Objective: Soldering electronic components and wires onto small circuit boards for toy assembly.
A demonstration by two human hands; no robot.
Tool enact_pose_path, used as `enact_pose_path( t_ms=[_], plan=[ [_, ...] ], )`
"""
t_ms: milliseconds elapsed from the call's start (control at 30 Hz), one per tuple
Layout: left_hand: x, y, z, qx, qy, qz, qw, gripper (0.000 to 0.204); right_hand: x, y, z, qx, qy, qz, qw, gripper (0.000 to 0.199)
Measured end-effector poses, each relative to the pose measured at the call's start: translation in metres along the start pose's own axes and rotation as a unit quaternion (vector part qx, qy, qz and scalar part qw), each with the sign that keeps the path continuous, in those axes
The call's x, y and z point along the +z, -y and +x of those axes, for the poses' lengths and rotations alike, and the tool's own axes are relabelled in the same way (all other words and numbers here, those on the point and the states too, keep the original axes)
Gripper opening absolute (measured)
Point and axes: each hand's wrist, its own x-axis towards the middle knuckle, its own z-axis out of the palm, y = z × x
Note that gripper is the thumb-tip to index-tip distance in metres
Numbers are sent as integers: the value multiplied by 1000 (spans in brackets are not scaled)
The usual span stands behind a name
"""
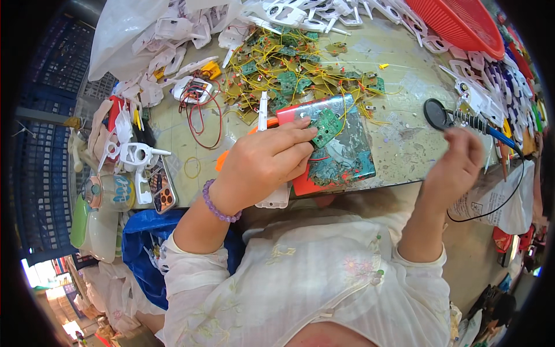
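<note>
A green circuit board (326,128) with a yellow wire lies over a worn red and grey block (341,162). My left hand (269,165) pinches the board's left edge with its fingertips. A white plastic part (274,198) shows partly from beneath that hand, and orange pieces (222,160) stick out beside it. To the right, my right hand (455,168) is raised near the table edge, its curled fingers smeared by motion. Just beyond them are a soldering iron with a blue handle (502,139), its coiled spring holder (471,120) and a round black dish (437,114).
A heap of circuit boards with yellow wires (289,72) covers the table's far middle. White plastic shells (312,14) and a red basket (462,23) stand behind. At left lie a phone (161,185), a white device with red wires (193,91) and a blue bag (144,248).
</note>
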Motion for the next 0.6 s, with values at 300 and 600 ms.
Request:
enact_pose_path(
  t_ms=[300,600],
  plan=[
    [1,-1,2,-4,-7,-2,1000,13,-103,-29,99,1,-117,-90,989,16],
    [1,-4,0,-17,5,-1,1000,14,-154,-23,141,-61,-106,-328,937,23]
  ],
)
